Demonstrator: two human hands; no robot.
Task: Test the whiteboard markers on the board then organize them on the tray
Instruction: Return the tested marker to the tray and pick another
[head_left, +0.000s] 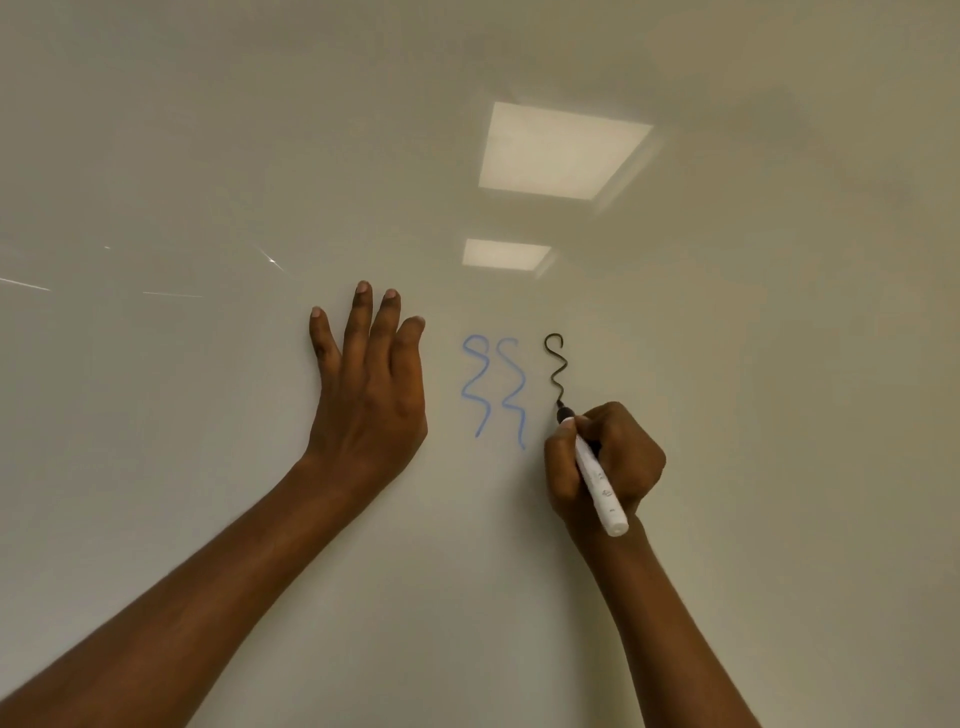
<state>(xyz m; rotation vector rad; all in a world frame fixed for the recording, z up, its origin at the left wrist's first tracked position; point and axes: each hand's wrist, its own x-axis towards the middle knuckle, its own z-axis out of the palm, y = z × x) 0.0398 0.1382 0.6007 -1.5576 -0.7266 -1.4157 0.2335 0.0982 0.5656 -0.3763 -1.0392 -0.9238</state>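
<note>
Black marker mid-test on the whiteboard

The right hand (605, 462) grips the marker (597, 475), tip at the foot of a black squiggle (558, 371); left hand (369, 384) rests flat, fingers straight, on the board (208, 156). Two blue squiggles (496, 389) look finished; the tray is out of view, so sorting seems still to come

Whiteboard (727, 338): smooth, high-gloss off-white face, mirror-like enough to carry two reflected light panels (561, 150); a few fine bright scratches (272, 258) at its left.
Marker (597, 475), gripped in the fingers (563, 441) of my right hand (631, 457): white plastic-looking barrel, smooth, satin, small grey print; dark tip.
Blue squiggles (498, 389): thin, pale ink.
Black squiggle (558, 371): dense, matt.
</note>
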